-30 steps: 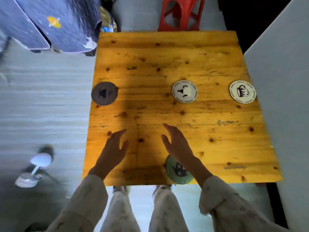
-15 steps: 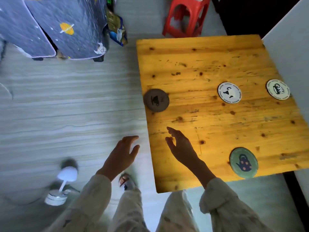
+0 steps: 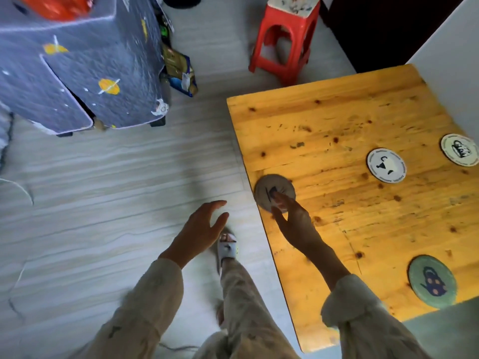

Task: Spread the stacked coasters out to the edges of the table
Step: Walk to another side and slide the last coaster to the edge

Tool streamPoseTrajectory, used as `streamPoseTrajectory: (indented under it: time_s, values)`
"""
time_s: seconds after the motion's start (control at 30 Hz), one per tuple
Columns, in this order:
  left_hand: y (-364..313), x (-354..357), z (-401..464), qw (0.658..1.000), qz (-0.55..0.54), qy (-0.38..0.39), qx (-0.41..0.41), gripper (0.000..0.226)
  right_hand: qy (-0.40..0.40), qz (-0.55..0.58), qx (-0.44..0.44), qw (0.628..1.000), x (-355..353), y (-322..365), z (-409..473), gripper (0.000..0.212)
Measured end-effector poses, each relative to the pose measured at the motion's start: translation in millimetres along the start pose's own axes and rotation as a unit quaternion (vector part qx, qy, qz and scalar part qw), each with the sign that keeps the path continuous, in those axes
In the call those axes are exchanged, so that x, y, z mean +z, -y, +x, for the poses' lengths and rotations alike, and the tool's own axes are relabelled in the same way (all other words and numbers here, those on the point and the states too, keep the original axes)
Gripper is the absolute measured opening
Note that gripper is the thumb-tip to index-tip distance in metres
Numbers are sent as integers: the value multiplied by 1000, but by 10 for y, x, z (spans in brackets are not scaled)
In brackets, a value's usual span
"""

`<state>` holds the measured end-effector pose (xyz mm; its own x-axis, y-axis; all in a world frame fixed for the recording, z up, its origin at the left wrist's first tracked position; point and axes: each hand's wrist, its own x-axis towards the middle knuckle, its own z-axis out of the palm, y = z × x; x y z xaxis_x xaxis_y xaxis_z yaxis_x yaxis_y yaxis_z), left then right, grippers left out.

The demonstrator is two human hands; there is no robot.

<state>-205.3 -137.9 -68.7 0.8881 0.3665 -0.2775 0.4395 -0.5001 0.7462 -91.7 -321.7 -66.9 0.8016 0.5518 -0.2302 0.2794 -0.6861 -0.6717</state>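
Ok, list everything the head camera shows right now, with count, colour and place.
Table: one, yellow wood, right.
Grey coaster: one, table's left edge.
White coasters: two, mid-table and far right edge.
Green coaster: one, near edge.
Stool: one, red, beyond the table.
Fabric cabinet: one, blue-grey with planets, upper left.
Slipper: one, pale, on the floor.
Left hand: open, over the floor.
Right hand: fingertips on the grey coaster.

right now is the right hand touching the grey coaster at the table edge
Touching, as far as the head view shows: the right hand's fingertips lie over the grey coaster with no gap or shadow visible between them.
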Motion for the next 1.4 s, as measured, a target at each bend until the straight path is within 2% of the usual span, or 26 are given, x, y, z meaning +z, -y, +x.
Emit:
streamPoseTrajectory:
  time_s: [0.27, 0.6, 0.77, 1.0, 1.17, 1.4]
  values:
    - [-280, -897, 1431, 999, 28, 10, 45, 37, -59, 10, 24, 998, -500, 296, 1261, 43]
    - [-643, -1448, 2980, 992, 9, 58, 116, 34, -116, 44, 85, 989, -741, 748, 2470, 43]
    - [-638, -1833, 4015, 986, 7, 86, 139, 33, -172, 61, 140, 973, -788, 995, 3248, 42]
    - [-765, -2447, 5331, 964, 47, 162, 204, 32, -260, 106, 221, 934, -808, 1423, 4173, 39]
    - [-1103, -2348, 6047, 939, 64, 239, 240, 32, -311, 110, 280, 902, -961, 1393, 4459, 38]
    - [-1880, -1619, 6859, 876, 103, 334, 331, 31, -402, 106, 338, 844, -1556, 895, 4758, 41]
